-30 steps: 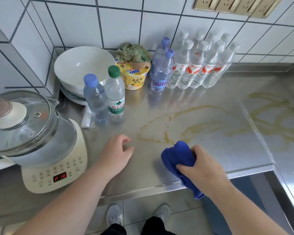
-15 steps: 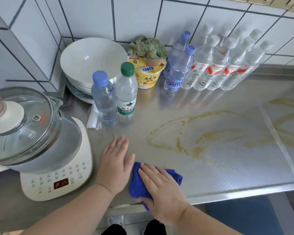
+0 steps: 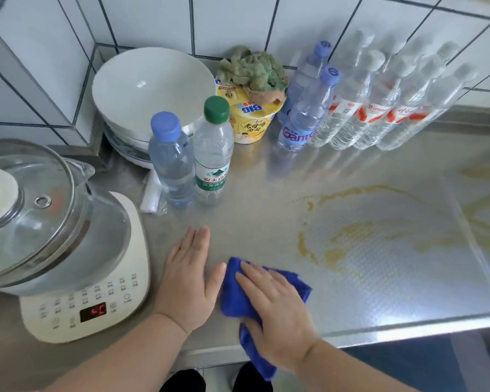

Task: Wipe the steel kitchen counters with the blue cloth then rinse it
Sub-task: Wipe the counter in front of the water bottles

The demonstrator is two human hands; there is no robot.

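Right hand (image 3: 277,312) flat, fingers spread on blue cloth (image 3: 235,295); left hand (image 3: 188,278) flat, empty; "BIG" noodle cup (image 3: 249,120), "Ganten" bottle (image 3: 306,114).

Both forearms enter from the near edge, the left hand (image 3: 188,281) lying flat, palm down, fingers (image 3: 198,239) extended and together, thumb out to the right, and the right hand (image 3: 277,309) just beside it, palm down, fingers spread flat.

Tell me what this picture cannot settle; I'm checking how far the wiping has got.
Head view only:
- Steel counter under the blue cloth: hidden by cloth and right hand.
- Yellow stains: run off the right edge.
- Cooker display: blurred, unreadable.
- Left hand: pressure unknowable.
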